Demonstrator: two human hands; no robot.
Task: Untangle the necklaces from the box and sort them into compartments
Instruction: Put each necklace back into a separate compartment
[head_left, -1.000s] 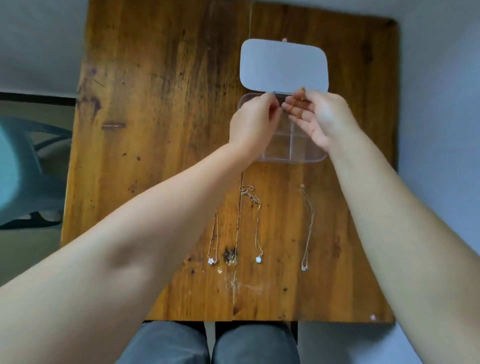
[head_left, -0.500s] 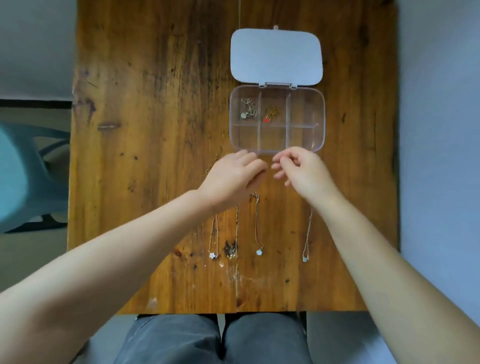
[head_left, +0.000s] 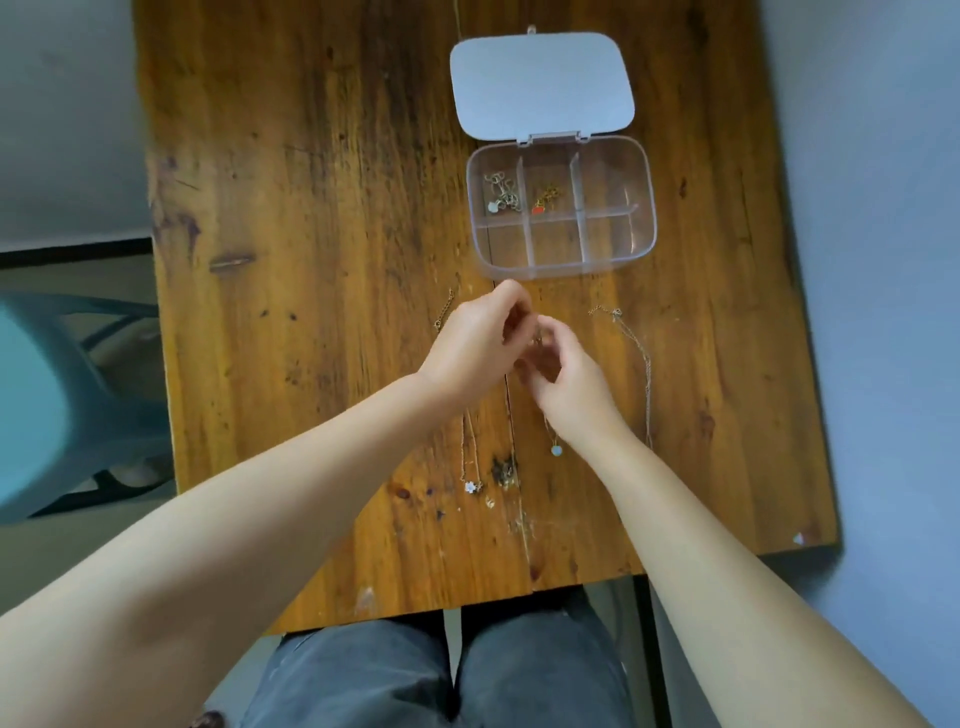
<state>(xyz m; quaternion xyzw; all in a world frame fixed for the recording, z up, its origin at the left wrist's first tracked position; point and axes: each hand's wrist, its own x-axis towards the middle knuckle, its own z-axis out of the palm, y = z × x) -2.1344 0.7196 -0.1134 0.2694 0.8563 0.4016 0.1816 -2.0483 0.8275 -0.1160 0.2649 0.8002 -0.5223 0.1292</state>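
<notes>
The clear compartment box (head_left: 644, 244) stands open at the far side of the wooden table, its white lid (head_left: 540, 83) folded back. A silver necklace (head_left: 501, 195) lies in its far left compartment, and a gold necklace with a red pendant (head_left: 545, 200) in the far middle one. My left hand (head_left: 478, 343) and my right hand (head_left: 566, 384) meet just in front of the box, fingertips pinched on the upper end of the middle necklace, whose pale pendant (head_left: 556, 449) rests on the table. A flower-pendant necklace (head_left: 471, 487) lies left of it, and a thin chain (head_left: 647, 374) to the right.
The wooden table (head_left: 311, 260) ends just above my knees, with its right edge near the thin chain. A blue-green chair (head_left: 67, 395) stands off its left side. The other box compartments hold nothing.
Both hands have drawn back from the box toward me, down to the necklaces laid out on the table. Their fingers have closed on the top of the middle necklace.
</notes>
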